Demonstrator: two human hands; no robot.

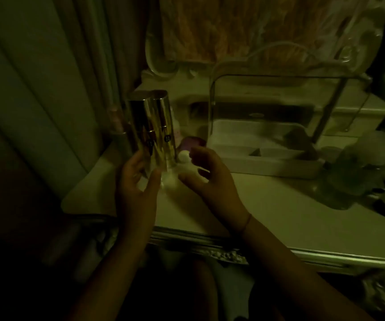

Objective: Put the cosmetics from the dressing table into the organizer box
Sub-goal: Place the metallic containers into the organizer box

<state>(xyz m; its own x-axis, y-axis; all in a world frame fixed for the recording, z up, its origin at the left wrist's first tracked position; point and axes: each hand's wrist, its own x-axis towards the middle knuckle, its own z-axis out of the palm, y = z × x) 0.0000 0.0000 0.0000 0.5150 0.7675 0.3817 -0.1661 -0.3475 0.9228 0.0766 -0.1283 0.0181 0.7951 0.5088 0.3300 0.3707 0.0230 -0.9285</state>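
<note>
The scene is dim. My left hand grips the lower end of two tall gold bottles, held side by side and upright above the left part of the dressing table. My right hand hovers just to their right, fingers loosely curled and holding nothing. Behind my right hand stand a small white jar and a purple-capped item. The white organizer box, with a clear raised lid and inner dividers, sits at the back centre.
A curtain hangs at the left. A slim pink bottle stands behind the gold ones. Clear plastic containers crowd the right side. An ornate mirror frame rises at the back. The table's carved front edge runs below my arms.
</note>
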